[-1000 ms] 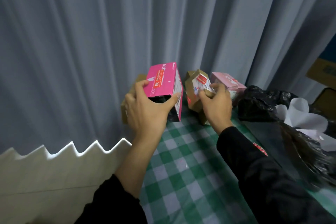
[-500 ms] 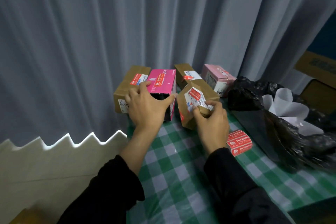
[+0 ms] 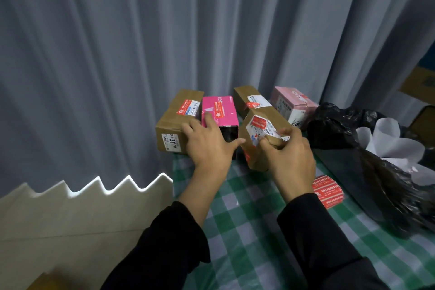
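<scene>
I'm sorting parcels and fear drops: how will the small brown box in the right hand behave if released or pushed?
The small brown box is probably stiff: its cardboard faces look flat. It is tilted, not flat on the checked cloth, so it would likely tip if the right hand let go. Its glossy labels may feel slippery.

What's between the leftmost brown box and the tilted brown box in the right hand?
The bright pink box, beside the leftmost brown box, left hand resting on it; the right hand grips the tilted brown box. Shown in the head view.
</scene>
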